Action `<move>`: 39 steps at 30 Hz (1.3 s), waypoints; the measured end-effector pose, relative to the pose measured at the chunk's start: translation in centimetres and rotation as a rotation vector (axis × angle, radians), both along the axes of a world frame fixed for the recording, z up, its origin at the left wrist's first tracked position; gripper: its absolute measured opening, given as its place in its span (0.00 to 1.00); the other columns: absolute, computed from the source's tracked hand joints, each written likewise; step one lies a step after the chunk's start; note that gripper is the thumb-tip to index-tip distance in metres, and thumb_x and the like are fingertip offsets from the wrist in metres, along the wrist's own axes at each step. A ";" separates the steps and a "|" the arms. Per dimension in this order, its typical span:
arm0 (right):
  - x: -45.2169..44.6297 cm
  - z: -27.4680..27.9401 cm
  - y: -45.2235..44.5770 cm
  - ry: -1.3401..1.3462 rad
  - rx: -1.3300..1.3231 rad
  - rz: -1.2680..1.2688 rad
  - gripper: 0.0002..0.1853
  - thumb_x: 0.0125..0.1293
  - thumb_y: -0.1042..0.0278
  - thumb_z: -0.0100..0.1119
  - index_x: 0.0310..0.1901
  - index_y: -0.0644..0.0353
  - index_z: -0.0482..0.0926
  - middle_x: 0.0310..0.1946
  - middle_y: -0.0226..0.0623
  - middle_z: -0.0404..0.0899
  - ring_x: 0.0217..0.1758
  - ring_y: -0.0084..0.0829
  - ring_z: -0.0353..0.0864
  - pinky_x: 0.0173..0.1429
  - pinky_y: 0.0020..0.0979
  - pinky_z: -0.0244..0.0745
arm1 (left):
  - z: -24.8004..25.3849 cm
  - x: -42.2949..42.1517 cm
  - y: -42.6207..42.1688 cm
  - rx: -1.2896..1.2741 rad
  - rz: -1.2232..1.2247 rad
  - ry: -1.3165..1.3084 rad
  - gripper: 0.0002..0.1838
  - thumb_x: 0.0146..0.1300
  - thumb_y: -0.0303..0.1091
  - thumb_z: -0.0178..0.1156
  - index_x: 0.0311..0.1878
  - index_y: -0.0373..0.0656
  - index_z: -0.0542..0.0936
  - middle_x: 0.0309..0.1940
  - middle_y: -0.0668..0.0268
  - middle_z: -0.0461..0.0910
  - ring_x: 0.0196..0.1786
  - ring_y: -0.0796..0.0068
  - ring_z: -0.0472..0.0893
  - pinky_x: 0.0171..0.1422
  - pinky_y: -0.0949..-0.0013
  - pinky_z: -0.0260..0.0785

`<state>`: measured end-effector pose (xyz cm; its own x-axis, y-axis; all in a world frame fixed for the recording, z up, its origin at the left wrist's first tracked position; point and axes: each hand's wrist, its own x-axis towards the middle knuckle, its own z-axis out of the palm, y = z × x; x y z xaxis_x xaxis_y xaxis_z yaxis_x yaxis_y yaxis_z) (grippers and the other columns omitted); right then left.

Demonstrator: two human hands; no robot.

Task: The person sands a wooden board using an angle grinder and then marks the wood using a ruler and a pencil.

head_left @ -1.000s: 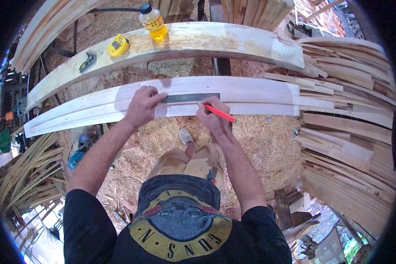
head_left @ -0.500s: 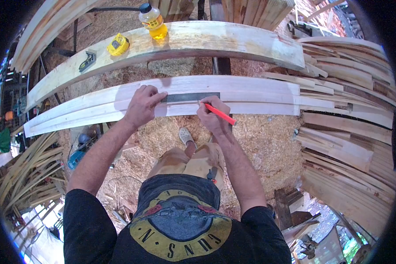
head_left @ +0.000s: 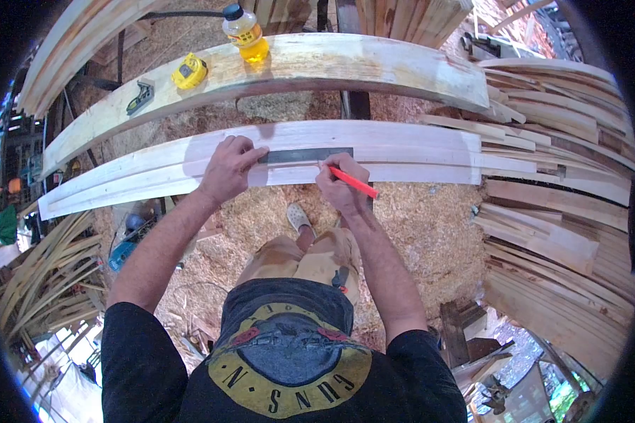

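Note:
A pale, planed board (head_left: 416,137) lies across in front of me, with a second pale strip (head_left: 289,174) along its near edge. On the board rests a dark flat ruler (head_left: 307,154). My left hand (head_left: 227,169) is curled at the ruler's left end, its thumb and fingers gripping it; the part under the hand is hidden. In my right hand (head_left: 342,185) is a red pencil (head_left: 354,182), pinched in a writing grip. The hand lies at the board's near side, just below the ruler's right end, and hides the pencil's tip.
Beyond lies a thick beam (head_left: 374,67) bearing a drink bottle (head_left: 247,35), a yellow tape measure (head_left: 190,71) and a small plane-like tool (head_left: 140,97). Stacked planks (head_left: 557,296) fill the right side. Wood strips (head_left: 46,275) and a blue power tool (head_left: 125,250) are at left. Shavings (head_left: 423,240) cover the floor.

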<state>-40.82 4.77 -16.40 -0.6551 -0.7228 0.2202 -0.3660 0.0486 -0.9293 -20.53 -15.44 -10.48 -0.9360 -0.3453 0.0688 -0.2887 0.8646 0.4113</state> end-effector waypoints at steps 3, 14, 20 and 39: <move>0.1 -0.2 0.0 -0.053 0.016 -0.008 0.05 0.65 0.76 0.70 0.41 0.60 0.84 0.27 0.31 0.84 0.28 0.16 0.81 0.33 0.25 0.78 | 0.1 -0.1 0.0 0.013 0.004 0.018 0.21 0.59 0.21 0.67 0.57 0.47 0.87 0.45 0.59 0.79 0.50 0.54 0.78 0.57 0.53 0.72; 0.0 0.8 0.0 -0.048 0.042 -0.014 0.07 0.61 0.78 0.69 0.40 0.60 0.82 0.27 0.33 0.84 0.27 0.20 0.81 0.32 0.26 0.78 | 0.2 -0.1 0.1 0.017 0.009 -0.002 0.22 0.59 0.21 0.68 0.58 0.47 0.87 0.45 0.59 0.79 0.50 0.55 0.78 0.58 0.53 0.73; -0.1 0.0 0.0 -0.054 0.027 0.005 0.06 0.63 0.77 0.68 0.40 0.60 0.82 0.26 0.31 0.84 0.27 0.17 0.80 0.33 0.25 0.78 | 0.3 -0.1 0.1 0.019 0.011 0.019 0.20 0.61 0.22 0.68 0.57 0.47 0.87 0.45 0.60 0.79 0.49 0.56 0.78 0.57 0.55 0.72; -4.1 0.9 2.5 -0.707 -0.187 -0.260 0.05 0.72 0.74 0.52 0.46 0.62 0.75 0.32 0.37 0.80 0.22 0.18 0.71 0.23 0.22 0.67 | 0.8 1.2 -0.8 -0.001 -0.008 -0.006 0.21 0.59 0.24 0.69 0.58 0.46 0.87 0.45 0.57 0.80 0.50 0.53 0.79 0.59 0.53 0.73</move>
<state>-44.89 7.25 -15.47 -0.8289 -0.5185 -0.2099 0.3185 -0.1289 -0.9391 -19.30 -16.28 -9.70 -0.9392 -0.3375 0.0637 -0.2838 0.8672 0.4091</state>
